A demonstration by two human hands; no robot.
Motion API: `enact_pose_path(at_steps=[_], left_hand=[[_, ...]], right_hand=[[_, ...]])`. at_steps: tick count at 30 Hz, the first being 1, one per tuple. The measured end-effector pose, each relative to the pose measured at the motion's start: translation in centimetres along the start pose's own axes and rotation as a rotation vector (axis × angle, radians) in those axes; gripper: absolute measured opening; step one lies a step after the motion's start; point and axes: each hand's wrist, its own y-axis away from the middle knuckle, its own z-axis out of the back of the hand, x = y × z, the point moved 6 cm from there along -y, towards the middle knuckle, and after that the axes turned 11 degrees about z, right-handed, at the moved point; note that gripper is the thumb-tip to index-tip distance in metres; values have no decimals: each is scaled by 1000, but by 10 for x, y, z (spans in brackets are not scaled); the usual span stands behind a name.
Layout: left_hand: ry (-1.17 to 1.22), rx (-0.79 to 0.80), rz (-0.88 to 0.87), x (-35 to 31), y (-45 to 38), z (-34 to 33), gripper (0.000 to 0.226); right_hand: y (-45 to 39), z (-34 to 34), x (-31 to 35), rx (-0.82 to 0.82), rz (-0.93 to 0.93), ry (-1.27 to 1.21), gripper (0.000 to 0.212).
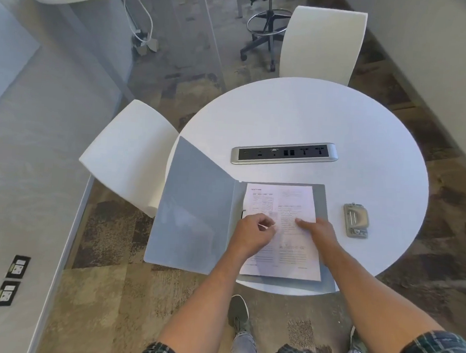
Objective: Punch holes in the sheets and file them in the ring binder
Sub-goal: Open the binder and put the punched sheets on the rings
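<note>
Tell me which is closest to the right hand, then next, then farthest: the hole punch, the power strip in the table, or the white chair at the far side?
From the right hand:
1. Hole punch, just to its right on the table.
2. Power strip, farther back, mid-table.
3. White chair, beyond the table's far edge.

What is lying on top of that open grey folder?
Printed sheets lie on the folder's right half, with both hands, left and right, on them. The rings are hidden underneath.
</note>
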Motion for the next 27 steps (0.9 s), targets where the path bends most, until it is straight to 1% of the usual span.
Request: enact_pose_path(at_steps=[1, 2, 4, 6, 8, 10, 12, 15, 17, 19, 20, 22, 23, 24, 25, 27], left_hand=[[-18, -42, 20, 9, -2, 4, 13], [-40, -88, 41, 17, -3, 8, 10], [-92, -174, 80, 32, -6, 16, 8], [-156, -210, 101, 45, -7, 20, 15], [-194, -199, 115, 54, -8, 19, 22], [-208, -193, 119, 59, -9, 17, 24], [-232, -196, 112, 63, -10, 15, 26], [-290, -190, 100, 65, -12, 11, 30], [-318, -181, 93, 66, -13, 8, 32], [-336, -170, 85, 67, -14, 5, 31], [-344, -164, 83, 68, -15, 3, 29], [-355, -159, 75, 69, -14, 1, 25], [-355, -163, 70, 70, -14, 0, 23], [-351, -170, 64, 70, -14, 0, 22], [-346, -181, 60, 70, -14, 1, 21], [-348, -201, 58, 69, -14, 3, 20]], right_hand=[[0, 10, -3, -83, 6, 122, 17], [1, 16, -5, -133, 6, 200, 12], [0, 23, -9, -180, -3, 276, 12], [1, 27, -11, -209, -26, 315, 15], [2, 32, -15, -231, -50, 330, 17], [4, 36, -17, -264, -71, 387, 18], [5, 39, -17, -292, -88, 521, 23], [7, 38, -13, -290, -114, 667, 32], [10, 37, -7, -294, -135, 770, 31], [16, 33, -2, -344, -160, 849, 28], [19, 30, 3, -384, -155, 918, 35], [21, 17, 12, -414, -40, 1148, 56], [20, 6, 16, -374, 67, 1235, 64], [17, -7, 16, -290, 190, 1270, 68], [13, -21, 15, -167, 295, 1261, 69], [7, -51, 8, 128, 403, 1260, 65]])
